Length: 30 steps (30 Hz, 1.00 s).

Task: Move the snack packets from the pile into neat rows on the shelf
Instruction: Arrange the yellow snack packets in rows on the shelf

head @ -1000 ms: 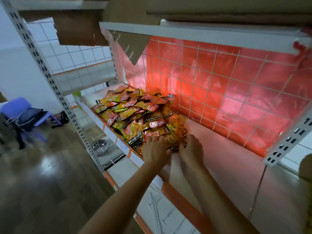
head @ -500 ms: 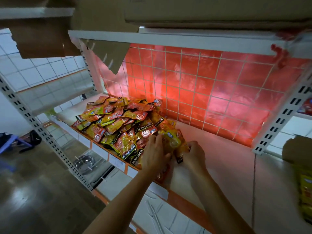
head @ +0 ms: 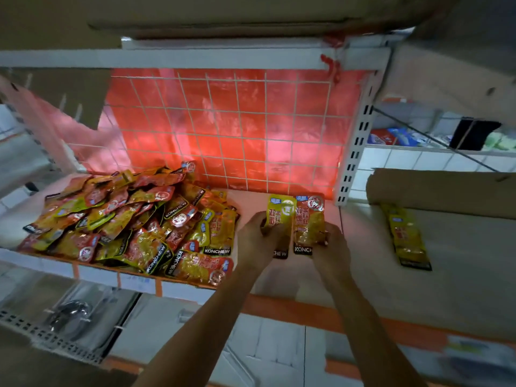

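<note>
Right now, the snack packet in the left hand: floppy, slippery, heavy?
Probably pliable: similar packets in the pile bend and drape over each other. Likely slick: the snack packet has glossy film that catches light. Probably light: it looks thin and flat, and the left hand grips only its lower part.

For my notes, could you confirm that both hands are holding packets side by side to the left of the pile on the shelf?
No: the head view shows the left hand holding the yellow packet and the right hand the red-topped packet, side by side, to the right of the pile on the shelf, not its left.
</note>
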Each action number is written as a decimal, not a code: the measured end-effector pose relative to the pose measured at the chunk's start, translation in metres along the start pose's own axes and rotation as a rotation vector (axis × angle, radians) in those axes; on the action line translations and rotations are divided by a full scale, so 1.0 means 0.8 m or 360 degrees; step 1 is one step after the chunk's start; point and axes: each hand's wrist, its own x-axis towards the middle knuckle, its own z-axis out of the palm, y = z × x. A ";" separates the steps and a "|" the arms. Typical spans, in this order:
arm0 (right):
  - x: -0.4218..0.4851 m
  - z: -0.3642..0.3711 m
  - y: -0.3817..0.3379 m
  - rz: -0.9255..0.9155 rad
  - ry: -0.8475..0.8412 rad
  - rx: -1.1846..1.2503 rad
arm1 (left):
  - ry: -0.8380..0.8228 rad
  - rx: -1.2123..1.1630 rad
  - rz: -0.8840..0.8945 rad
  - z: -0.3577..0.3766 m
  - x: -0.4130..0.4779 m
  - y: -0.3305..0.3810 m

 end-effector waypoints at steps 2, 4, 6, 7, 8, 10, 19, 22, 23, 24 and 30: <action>0.002 -0.016 0.011 0.0067 0.0026 0.0043 | -0.0084 -0.0074 -0.0124 0.016 -0.006 0.005; 0.004 -0.033 0.019 0.0137 0.0067 0.0102 | -0.0180 -0.0239 -0.0209 0.031 -0.011 0.017; 0.009 -0.048 0.030 0.0168 0.0102 0.0161 | -0.0266 -0.0347 -0.0279 0.048 -0.015 0.030; 0.011 -0.057 0.034 0.0177 0.0124 0.0178 | -0.0308 -0.0379 -0.0331 0.057 -0.016 0.036; 0.011 -0.068 0.035 0.0176 0.0148 0.0203 | -0.0346 -0.0415 -0.0392 0.067 -0.017 0.042; 0.014 -0.093 0.043 0.0201 0.0202 0.0256 | -0.0414 -0.0495 -0.0491 0.091 -0.019 0.053; 0.054 -0.227 0.102 0.0269 0.0439 0.0248 | -0.0447 -0.0453 -0.0758 0.209 -0.040 0.109; 0.063 -0.257 0.117 0.0334 0.0445 0.0264 | -0.0465 -0.0469 -0.0789 0.236 -0.048 0.125; 0.067 -0.263 0.124 0.0349 0.0437 0.0260 | -0.0469 -0.0457 -0.0791 0.244 -0.051 0.129; 0.070 -0.268 0.129 0.0348 0.0426 0.0242 | -0.0471 -0.0436 -0.0789 0.251 -0.053 0.131; 0.088 -0.287 0.157 0.0346 0.0343 0.0176 | -0.0425 -0.0303 -0.0775 0.287 -0.062 0.142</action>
